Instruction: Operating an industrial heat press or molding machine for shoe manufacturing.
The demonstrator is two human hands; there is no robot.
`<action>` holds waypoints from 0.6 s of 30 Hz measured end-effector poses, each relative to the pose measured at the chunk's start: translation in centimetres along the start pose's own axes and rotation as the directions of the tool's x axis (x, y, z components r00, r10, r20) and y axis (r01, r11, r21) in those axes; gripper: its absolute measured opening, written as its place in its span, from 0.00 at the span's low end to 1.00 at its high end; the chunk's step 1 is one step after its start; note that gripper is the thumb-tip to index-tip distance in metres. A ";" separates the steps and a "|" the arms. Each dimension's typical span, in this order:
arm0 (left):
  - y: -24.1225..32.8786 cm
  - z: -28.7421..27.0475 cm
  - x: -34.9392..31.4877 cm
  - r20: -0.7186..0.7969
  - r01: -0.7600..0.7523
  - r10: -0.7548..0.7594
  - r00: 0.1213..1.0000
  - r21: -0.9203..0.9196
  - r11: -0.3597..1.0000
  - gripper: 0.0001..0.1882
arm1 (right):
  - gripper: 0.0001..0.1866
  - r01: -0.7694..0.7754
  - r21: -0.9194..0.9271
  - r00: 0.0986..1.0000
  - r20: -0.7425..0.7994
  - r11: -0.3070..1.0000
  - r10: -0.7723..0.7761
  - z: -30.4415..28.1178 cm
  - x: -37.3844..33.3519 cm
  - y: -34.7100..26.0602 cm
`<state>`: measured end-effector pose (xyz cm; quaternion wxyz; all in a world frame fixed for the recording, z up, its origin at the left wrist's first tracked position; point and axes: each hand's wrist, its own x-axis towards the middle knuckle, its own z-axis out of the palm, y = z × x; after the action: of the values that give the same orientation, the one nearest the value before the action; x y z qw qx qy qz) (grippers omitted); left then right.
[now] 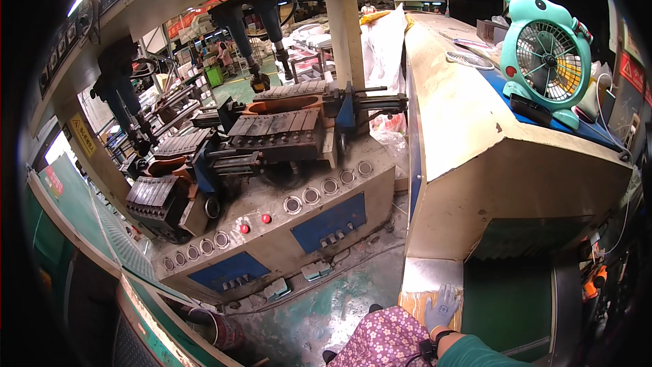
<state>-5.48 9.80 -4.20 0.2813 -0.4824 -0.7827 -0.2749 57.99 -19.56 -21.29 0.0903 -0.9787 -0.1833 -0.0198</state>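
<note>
My right hand (442,309), in a grey glove, reaches in from the lower right below a green sleeve and a dark wrist band. Its fingers are stretched out and spread, palm down, with nothing held. Beneath it is a yellowish-brown panel (415,301), which the hand appears to touch. A shiny metal plate (432,274) adjoins the panel's far edge. Just right of the hand runs a dark green conveyor belt (506,309), coming out of the opening of a beige machine housing (516,183). My left hand is out of the picture.
A beige press machine (278,214) with metal clamps, red buttons and round gauges stands at left. Foot pedals (316,271) lie on the floor before it. A turquoise fan (547,61) sits on the housing. A bucket (221,330) stands lower left, beside a green-framed structure (153,319).
</note>
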 end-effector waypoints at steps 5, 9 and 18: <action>0.3 -0.3 0.1 -0.016 0.003 -0.003 1.000 0.004 1.000 0.16 | 0.40 -0.002 -0.007 1.000 0.002 1.000 0.002 0.0 0.0 0.0; 0.1 0.0 0.1 -0.049 0.003 -0.004 0.999 -0.007 1.000 0.15 | 0.40 -0.005 -0.008 1.000 0.002 1.000 0.005 0.2 0.0 0.0; -0.1 0.1 0.1 -0.061 0.003 -0.003 0.998 -0.009 1.000 0.15 | 0.40 0.002 -0.036 1.000 0.001 0.999 -0.002 0.6 -0.1 0.3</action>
<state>-5.67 9.92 -4.24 0.3025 -0.4740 -0.7731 -0.2935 57.97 -19.77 -21.94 0.0723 -0.9800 -0.1839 -0.0228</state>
